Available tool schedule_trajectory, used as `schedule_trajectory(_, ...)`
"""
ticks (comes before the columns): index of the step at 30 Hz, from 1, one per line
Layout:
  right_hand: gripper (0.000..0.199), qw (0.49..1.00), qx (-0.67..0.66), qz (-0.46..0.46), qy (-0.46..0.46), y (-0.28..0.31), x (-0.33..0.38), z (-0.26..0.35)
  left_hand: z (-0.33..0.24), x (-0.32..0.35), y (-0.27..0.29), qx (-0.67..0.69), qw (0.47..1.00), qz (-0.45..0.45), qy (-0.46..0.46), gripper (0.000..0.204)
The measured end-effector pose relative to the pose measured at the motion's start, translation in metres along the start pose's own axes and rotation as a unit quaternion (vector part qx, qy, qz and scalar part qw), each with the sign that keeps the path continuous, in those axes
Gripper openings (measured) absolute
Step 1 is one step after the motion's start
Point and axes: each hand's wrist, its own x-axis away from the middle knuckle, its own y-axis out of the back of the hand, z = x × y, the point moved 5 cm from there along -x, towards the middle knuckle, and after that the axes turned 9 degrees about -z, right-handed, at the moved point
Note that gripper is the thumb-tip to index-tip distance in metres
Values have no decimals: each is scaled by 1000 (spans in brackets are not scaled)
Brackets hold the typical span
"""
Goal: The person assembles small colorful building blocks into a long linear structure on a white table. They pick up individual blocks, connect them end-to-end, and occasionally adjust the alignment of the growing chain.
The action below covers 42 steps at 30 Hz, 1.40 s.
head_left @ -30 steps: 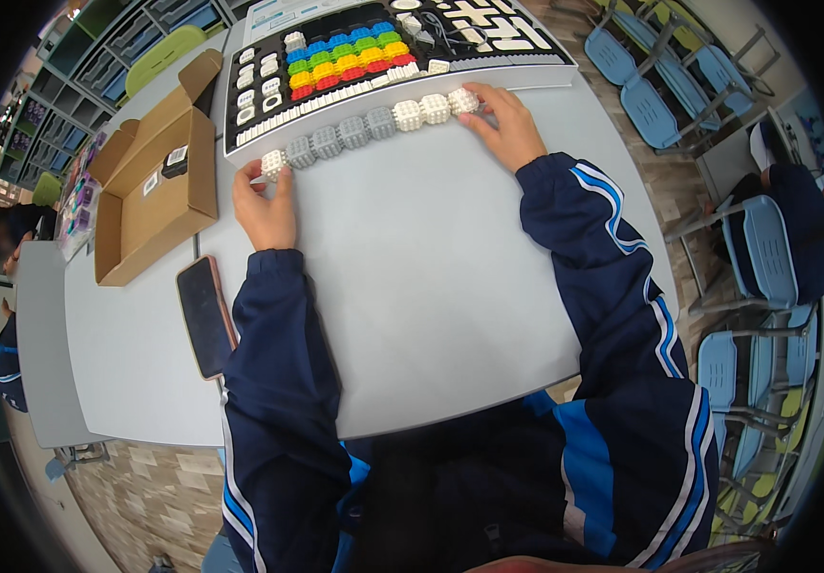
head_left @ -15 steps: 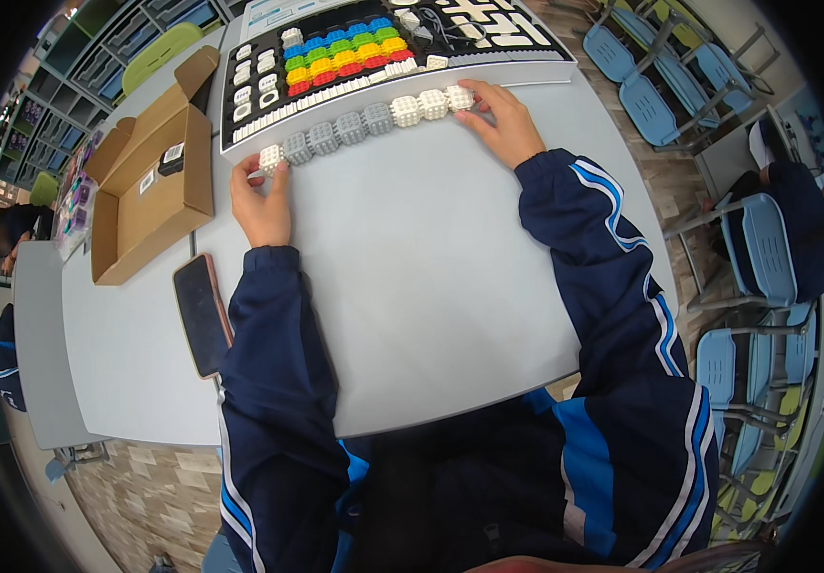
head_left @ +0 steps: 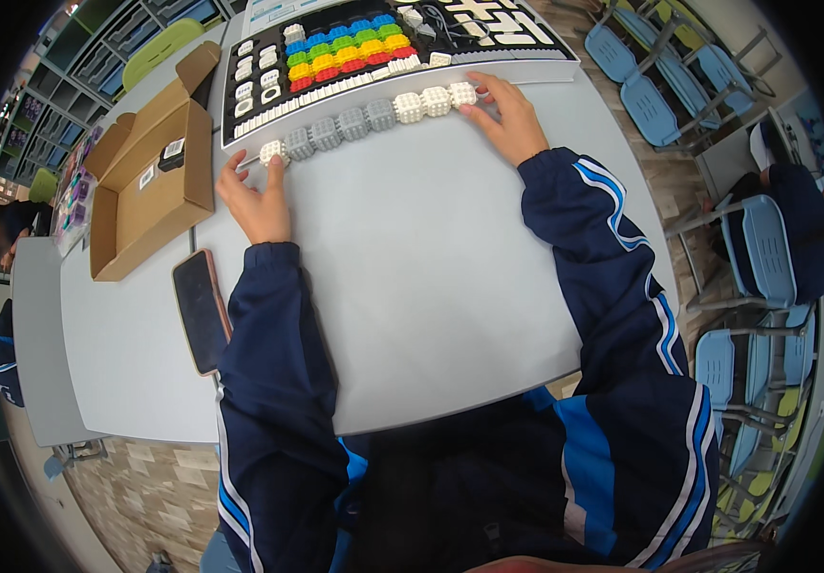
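Observation:
A row of studded cube blocks lies on the table along the front of the kit tray. A white block (head_left: 272, 152) stands at its left end, then several grey blocks (head_left: 339, 126), then three white blocks (head_left: 436, 100) at the right. My left hand (head_left: 257, 202) is open beside the left end block, its thumb close to that block and its fingers spread away. My right hand (head_left: 509, 120) is at the right end of the row, thumb and index finger apart near the last white block; whether they touch it I cannot tell.
Behind the row, the kit tray (head_left: 526, 72) holds blue, green, yellow and red blocks (head_left: 350, 53), white pieces and cables. Left of it are an open cardboard box (head_left: 149, 224) and a phone (head_left: 201, 310). Blue chairs (head_left: 765, 248) and other people are beyond the table.
My left hand's fingers have spread and moved left, off the end white block. My right hand has loosened and shifted slightly right. The block row stays nearly in place.

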Motion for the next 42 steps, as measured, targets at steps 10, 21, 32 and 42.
schedule_trajectory(10,45,996,44,-40,-62,6,0,-7,-53,19,-2,-2,958,55,-280,43)
schedule_trajectory(21,44,993,35,72,82,-3,9,28,7,5,-8,26,999,43,14,74)
schedule_trajectory(32,32,995,77,30,-58,1,6,6,-50,22,-13,-47,945,178,-270,78)
schedule_trajectory(42,35,995,68,52,-54,-3,6,6,-44,21,-17,-56,948,191,-247,79)
